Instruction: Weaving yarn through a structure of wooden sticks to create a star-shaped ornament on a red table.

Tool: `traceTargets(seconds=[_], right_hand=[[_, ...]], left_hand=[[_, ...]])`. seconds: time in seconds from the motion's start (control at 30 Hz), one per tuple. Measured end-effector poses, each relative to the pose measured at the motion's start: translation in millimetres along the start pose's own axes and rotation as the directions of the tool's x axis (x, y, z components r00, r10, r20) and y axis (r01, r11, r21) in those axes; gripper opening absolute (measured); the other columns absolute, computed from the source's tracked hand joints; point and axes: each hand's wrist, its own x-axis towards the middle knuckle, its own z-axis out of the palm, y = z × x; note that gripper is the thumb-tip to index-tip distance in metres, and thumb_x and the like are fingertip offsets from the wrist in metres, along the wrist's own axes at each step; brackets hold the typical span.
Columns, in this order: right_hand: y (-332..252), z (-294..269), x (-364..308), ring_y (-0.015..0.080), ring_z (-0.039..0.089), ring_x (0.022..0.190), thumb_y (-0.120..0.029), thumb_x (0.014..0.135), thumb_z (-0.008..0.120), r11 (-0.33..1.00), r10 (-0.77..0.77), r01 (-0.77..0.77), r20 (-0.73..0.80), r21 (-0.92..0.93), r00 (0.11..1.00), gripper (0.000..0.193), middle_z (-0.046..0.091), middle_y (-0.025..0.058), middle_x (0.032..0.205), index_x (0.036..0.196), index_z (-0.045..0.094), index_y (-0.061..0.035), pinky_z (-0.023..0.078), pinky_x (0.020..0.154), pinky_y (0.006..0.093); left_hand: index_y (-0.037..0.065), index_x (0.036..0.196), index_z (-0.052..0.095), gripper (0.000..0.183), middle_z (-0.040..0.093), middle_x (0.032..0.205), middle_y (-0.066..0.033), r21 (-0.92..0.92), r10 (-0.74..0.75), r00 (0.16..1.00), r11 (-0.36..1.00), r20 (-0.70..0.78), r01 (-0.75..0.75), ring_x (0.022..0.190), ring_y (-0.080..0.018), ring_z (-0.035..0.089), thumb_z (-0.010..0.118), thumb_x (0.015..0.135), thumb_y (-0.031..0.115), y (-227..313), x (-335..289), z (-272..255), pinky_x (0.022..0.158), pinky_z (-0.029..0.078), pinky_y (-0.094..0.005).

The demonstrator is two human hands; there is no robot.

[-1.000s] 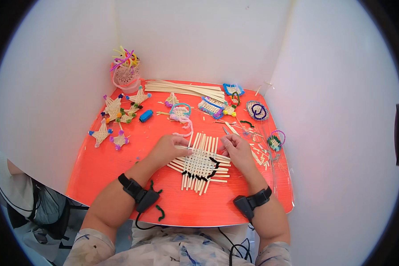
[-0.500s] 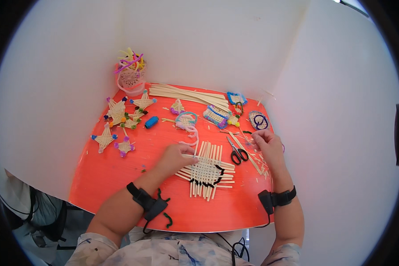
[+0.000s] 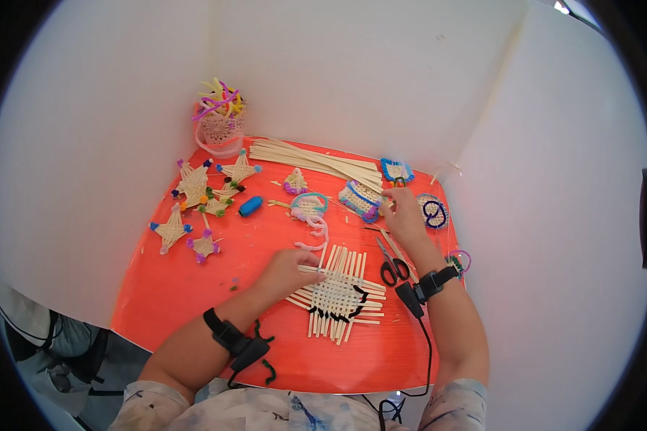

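Observation:
A mat woven from pale flat strips [image 3: 334,291] lies on the red table, its strip ends sticking out on all sides. Black fuzzy pipe cleaner is threaded along its lower and right edges. My left hand [image 3: 289,273] pinches the mat's upper left corner. Farther back on the right, my right hand [image 3: 404,215] is over the small woven pieces, fingers curled together; what they hold, if anything, is hidden. Black-handled scissors [image 3: 394,269] lie between the mat and my right forearm. A woven piece with blue and purple trim [image 3: 358,199] lies just left of my right fingertips.
On the left lie several woven stars [image 3: 171,229] with coloured tips and a blue spool [image 3: 250,207]. Loose pale strips [image 3: 313,159] are stacked at the back. A pink basket [image 3: 221,131] of pipe cleaners stands at the back left. White walls [image 3: 366,72] enclose the table [image 3: 187,287].
My right hand has moved left and away from me, from beside the strip scraps to the small woven pieces. My left hand stays on the mat. The view has shifted slightly.

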Motion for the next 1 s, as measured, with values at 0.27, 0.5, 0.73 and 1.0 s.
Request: traceTargets(seconds=[0.27, 0.5, 0.73, 1.0], right_hand=[[60, -60, 0, 0.0294, 0.061, 0.083, -0.016, 0.080, 0.071, 0.944, 0.171, -0.270, -0.422, -0.188, 0.890, 0.026, 0.063, 0.0143, 0.090, 0.100, 0.064, -0.0025, 0.049, 0.075, 0.0405], [97, -62, -15, 0.0256, 0.065, 0.072, -0.024, 0.075, 0.078, 0.884, 0.394, -0.362, 0.052, -0.297, 0.918, 0.031, 0.069, 0.0120, 0.081, 0.095, 0.069, -0.0017, 0.052, 0.070, 0.0384], [98, -94, 6, 0.0116, 0.056, 0.059, -0.018, 0.093, 0.063, 0.667, 0.594, -0.559, 0.101, 0.493, 0.798, 0.014, 0.060, 0.0015, 0.069, 0.092, 0.064, -0.0036, 0.049, 0.056, 0.0267], [81, -103, 7, 0.0121, 0.055, 0.067, -0.015, 0.100, 0.051, 0.086, 0.528, -0.226, 0.148, 0.970, 0.836, 0.011, 0.056, 0.0024, 0.080, 0.096, 0.052, -0.0052, 0.050, 0.057, 0.0259]], left_hand=[[-0.001, 0.099, 0.069, 0.030, 0.070, 0.090, -0.0070, -0.010, -0.080, 0.997, 0.997, 0.001, 0.080, 0.084, -0.0118, 0.065, 0.079, 0.078, 0.017, 6, -4, 1, 0.076, 0.051, -0.0280], [-0.001, 0.099, 0.069, 0.027, 0.070, 0.090, -0.0063, -0.059, -0.104, 0.994, 0.993, 0.031, 0.106, 0.084, -0.0110, 0.065, 0.078, 0.079, 0.015, 12, -4, 1, 0.076, 0.051, -0.0275], [-0.001, 0.099, 0.069, 0.028, 0.070, 0.091, -0.0067, -0.075, -0.051, 0.999, 0.996, 0.016, 0.052, 0.085, -0.0113, 0.065, 0.078, 0.079, 0.015, 1, -2, 2, 0.078, 0.051, -0.0277], [-0.001, 0.099, 0.071, 0.026, 0.071, 0.091, -0.0073, -0.013, -0.059, 0.998, 0.998, 0.009, 0.060, 0.085, -0.0122, 0.065, 0.077, 0.081, 0.018, 6, -2, 1, 0.078, 0.051, -0.0281]])
